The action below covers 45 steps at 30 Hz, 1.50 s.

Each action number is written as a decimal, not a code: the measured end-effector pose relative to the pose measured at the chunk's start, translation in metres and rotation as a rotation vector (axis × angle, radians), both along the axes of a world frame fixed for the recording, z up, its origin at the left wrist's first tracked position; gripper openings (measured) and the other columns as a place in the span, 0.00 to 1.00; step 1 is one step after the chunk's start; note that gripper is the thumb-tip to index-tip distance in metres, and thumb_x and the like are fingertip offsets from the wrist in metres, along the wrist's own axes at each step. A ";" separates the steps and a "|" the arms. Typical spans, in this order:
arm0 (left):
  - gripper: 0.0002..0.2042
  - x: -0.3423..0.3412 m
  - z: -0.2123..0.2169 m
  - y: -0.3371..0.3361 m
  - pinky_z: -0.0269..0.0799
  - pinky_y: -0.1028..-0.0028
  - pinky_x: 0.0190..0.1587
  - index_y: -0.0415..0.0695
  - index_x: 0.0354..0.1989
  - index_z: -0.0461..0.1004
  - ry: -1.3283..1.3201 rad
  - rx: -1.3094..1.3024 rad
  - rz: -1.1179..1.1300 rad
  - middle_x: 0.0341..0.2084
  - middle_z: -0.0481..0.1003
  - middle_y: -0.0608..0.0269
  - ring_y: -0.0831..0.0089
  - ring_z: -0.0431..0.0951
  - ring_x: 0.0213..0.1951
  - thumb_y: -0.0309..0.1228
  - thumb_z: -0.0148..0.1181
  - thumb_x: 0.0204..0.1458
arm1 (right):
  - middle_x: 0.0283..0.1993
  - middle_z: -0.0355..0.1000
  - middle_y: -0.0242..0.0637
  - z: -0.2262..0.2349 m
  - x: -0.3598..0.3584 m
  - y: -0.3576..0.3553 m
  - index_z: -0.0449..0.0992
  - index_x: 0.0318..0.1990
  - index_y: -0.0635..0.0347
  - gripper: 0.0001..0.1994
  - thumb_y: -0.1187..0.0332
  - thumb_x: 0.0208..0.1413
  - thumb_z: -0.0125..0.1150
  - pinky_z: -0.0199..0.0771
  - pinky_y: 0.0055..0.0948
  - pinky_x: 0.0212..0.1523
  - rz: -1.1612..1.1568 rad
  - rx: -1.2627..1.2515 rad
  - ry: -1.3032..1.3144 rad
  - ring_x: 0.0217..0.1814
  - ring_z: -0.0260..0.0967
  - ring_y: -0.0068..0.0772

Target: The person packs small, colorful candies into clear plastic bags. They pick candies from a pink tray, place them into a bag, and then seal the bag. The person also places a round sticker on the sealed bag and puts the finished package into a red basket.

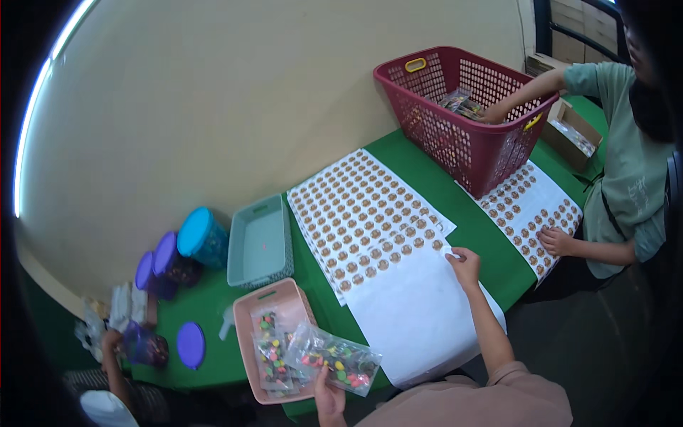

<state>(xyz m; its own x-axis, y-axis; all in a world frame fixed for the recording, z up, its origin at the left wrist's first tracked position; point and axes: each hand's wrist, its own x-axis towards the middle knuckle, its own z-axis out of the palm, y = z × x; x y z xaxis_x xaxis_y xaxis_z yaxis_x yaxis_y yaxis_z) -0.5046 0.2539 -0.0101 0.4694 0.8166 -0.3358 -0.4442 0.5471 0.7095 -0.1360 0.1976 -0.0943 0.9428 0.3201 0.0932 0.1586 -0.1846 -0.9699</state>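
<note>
My left hand (329, 397) is closed on the lower edge of a clear plastic bag of coloured candies (346, 363), held above a pink basket (242, 334). More clear candy bags (269, 356) lie in that basket. Over the sheet of round brown stickers (384, 249), my right hand (466, 267) pinches a small white piece (451, 253) near the end of the last sticker row. The near part of this sheet is bare white backing and hangs toward me. What the white piece is, I cannot make out for certain.
A grey-green basket (260, 242), purple-lidded tubs (174, 257) and a blue-lidded tub (199, 235) stand left. A purple lid (191, 346) lies nearby. At right, a co-worker (633, 171) reaches into a maroon laundry basket (466, 124); another person's hand (110, 341) is far left.
</note>
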 end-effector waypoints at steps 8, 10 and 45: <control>0.16 0.017 -0.009 0.006 0.58 0.70 0.47 0.40 0.46 0.59 -0.002 0.040 -0.144 0.39 0.65 0.62 0.71 0.65 0.43 0.31 0.43 0.48 | 0.22 0.67 0.34 0.045 -0.101 -0.070 0.66 0.35 0.68 0.13 0.75 0.40 0.58 0.65 0.16 0.20 0.199 0.258 0.323 0.22 0.65 0.21; 0.19 0.034 -0.004 0.003 0.54 0.72 0.50 0.39 0.50 0.54 -0.083 0.026 -0.345 0.45 0.61 0.62 0.71 0.60 0.48 0.29 0.43 0.48 | 0.25 0.68 0.36 0.055 -0.121 -0.089 0.68 0.33 0.70 0.10 0.74 0.42 0.56 0.68 0.18 0.22 0.249 0.033 0.343 0.24 0.67 0.23; 0.18 0.189 0.021 -0.266 0.55 0.78 0.47 0.36 0.48 0.57 0.033 0.419 -0.968 0.42 0.62 0.61 0.76 0.61 0.45 0.35 0.39 0.52 | 0.32 0.64 0.35 0.117 -0.149 -0.330 0.74 0.29 0.62 0.11 0.81 0.32 0.59 0.69 0.21 0.31 -0.100 -0.043 -0.786 0.32 0.66 0.28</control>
